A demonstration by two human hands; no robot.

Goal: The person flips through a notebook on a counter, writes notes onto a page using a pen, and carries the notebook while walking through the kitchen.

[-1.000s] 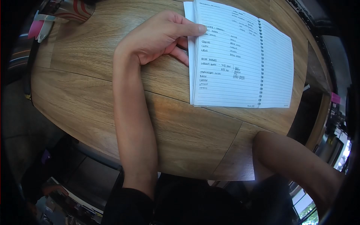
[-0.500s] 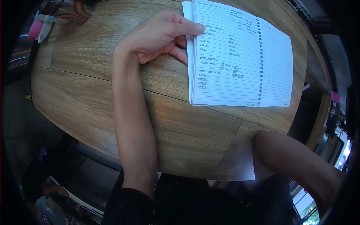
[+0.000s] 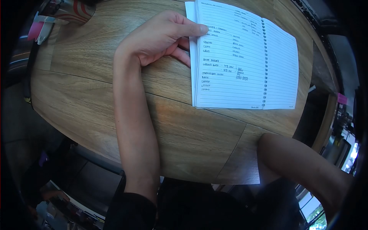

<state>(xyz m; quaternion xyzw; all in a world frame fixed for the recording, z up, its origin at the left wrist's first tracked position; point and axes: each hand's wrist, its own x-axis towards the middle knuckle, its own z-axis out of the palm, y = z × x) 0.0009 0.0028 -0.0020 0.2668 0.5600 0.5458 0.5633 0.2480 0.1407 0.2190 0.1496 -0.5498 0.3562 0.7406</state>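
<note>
A spiral notebook (image 3: 230,97) lies open on the wooden table (image 3: 184,134), its lined left page covered in part with handwritten lists. The right page (image 3: 281,69) shows only ruled lines. At the notebook's left edge, my left hand (image 3: 165,36) pinches the pages, thumb on top of the paper and the other fingers beside and beneath it. Of my right arm (image 3: 295,157), only the bent elbow and forearm show at the lower right, resting at the table's edge. My right hand is out of the frame.
A cup with red stripes (image 3: 78,12) stands at the table's upper left, near some pink and white items (image 3: 37,30). A dark chair (image 3: 96,176) is below the table's left edge. Another person's hand (image 3: 55,194) appears at the lower left.
</note>
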